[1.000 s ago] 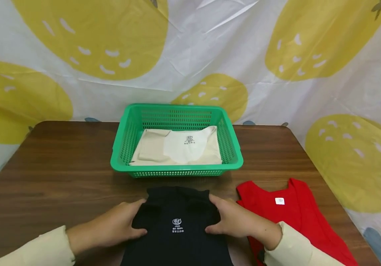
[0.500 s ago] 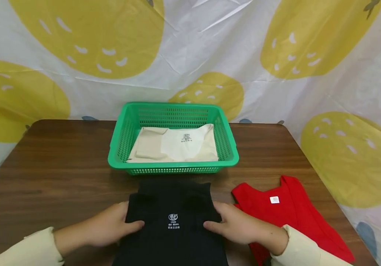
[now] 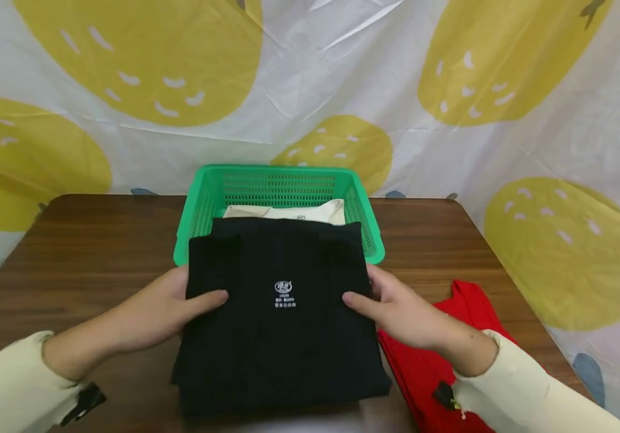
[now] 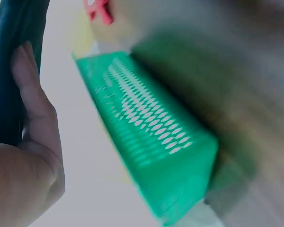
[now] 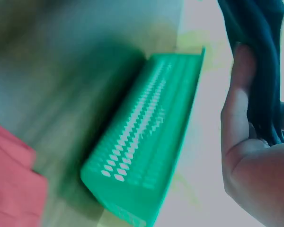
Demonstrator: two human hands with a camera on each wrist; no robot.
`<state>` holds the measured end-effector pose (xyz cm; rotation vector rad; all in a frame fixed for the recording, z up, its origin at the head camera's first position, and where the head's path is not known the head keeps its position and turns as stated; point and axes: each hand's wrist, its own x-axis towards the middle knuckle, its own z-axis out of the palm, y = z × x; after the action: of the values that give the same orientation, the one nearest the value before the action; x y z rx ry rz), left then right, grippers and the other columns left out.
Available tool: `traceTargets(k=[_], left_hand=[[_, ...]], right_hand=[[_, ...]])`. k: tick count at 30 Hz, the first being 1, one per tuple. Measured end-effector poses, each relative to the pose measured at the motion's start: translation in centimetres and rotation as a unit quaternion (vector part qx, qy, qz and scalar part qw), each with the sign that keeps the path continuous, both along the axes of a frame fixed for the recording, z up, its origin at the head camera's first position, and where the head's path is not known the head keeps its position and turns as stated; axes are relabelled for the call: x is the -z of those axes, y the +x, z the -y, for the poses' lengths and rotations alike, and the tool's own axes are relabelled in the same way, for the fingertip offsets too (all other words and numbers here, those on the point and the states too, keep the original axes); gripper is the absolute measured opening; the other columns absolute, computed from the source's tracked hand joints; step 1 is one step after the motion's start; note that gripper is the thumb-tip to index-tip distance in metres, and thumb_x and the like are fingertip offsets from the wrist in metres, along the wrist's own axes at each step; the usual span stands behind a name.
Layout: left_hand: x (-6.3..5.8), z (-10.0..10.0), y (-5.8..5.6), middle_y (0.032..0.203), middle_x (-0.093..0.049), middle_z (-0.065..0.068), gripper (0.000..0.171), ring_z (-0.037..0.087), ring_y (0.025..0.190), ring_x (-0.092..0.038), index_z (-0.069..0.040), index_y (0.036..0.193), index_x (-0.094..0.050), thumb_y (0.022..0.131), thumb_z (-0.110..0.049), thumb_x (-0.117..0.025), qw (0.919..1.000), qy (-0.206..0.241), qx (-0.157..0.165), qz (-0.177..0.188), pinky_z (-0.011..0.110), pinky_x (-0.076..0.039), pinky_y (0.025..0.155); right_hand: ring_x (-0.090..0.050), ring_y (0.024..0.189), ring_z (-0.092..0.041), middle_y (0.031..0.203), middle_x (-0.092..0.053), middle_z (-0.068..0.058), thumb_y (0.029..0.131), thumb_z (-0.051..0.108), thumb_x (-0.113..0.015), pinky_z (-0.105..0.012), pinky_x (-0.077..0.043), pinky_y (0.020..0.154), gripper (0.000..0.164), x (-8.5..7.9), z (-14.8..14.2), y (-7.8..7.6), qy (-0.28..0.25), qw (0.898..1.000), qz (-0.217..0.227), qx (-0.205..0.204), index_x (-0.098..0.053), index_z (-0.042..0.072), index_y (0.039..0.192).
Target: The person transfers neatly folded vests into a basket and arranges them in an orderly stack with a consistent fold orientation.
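A folded black shirt (image 3: 282,343) with a small white printed label near its top is held up above the table, overlapping the front of the green basket in the head view. My left hand (image 3: 163,307) grips its left edge, thumb on top and fingers underneath. On the opposite edge my right hand (image 3: 402,307) holds it the same way. Both wrist views show the cloth pinched between thumb and fingers, with the basket beyond. Inside the green basket (image 3: 182,246) lies a folded cream shirt (image 3: 337,211), mostly hidden behind the black one.
A red garment (image 3: 429,367) lies on the brown wooden table (image 3: 98,252) at the right, partly under my right forearm. Behind the table hangs a white cloth (image 3: 310,60) printed with large yellow fruit.
Both hands have lifted the folded black shirt off the table and moved it forward, toward the basket. It now hides the basket's front rim and most of the cream shirt.
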<state>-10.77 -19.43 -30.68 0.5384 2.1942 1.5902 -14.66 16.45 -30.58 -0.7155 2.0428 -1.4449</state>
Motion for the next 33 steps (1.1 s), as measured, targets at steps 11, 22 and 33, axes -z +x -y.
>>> traceTargets(k=[11, 22, 33], left_hand=[[-3.1, -1.5, -8.8, 0.122, -0.066, 0.014, 0.044, 0.015, 0.091, -0.07, -0.011, 0.144, -0.043, 0.105, -0.032, -0.05, 0.9876, -0.099, -0.104, -0.064, 0.032, -0.054, 0.085], [-2.3, -1.6, -14.1, 0.134, -0.057, 0.02, 0.05, 0.029, 0.109, -0.065, -0.009, 0.154, -0.032, 0.107, -0.023, -0.041, 0.9809, -0.144, -0.118, -0.055, 0.044, -0.051, 0.095], [-0.8, -1.0, -15.1, 0.149, -0.038, 0.025, 0.057, 0.039, 0.128, -0.051, -0.002, 0.157, -0.014, 0.106, -0.013, -0.036, 0.9804, -0.177, -0.086, -0.008, 0.052, -0.045, 0.103]], right_hand=[[-0.074, 0.094, -0.017, 0.121, -0.069, -0.015, 0.107, 0.02, -0.046, -0.038, -0.059, 0.085, 0.044, -2.2, 2.0, -8.1, -0.009, 0.993, -0.008, 0.114, -0.037, 0.014, 0.15], [-0.067, 0.083, -0.016, 0.116, -0.065, -0.011, 0.097, 0.009, -0.05, -0.032, -0.056, 0.076, 0.048, -2.0, 3.9, -12.5, 0.035, 0.981, 0.015, 0.188, -0.038, 0.011, 0.143], [-0.064, 0.111, -0.035, 0.141, -0.05, -0.022, 0.1, 0.009, -0.055, -0.045, -0.055, 0.09, 0.062, -0.3, 4.6, -14.6, 0.139, 0.973, -0.04, 0.182, -0.027, 0.014, 0.155]])
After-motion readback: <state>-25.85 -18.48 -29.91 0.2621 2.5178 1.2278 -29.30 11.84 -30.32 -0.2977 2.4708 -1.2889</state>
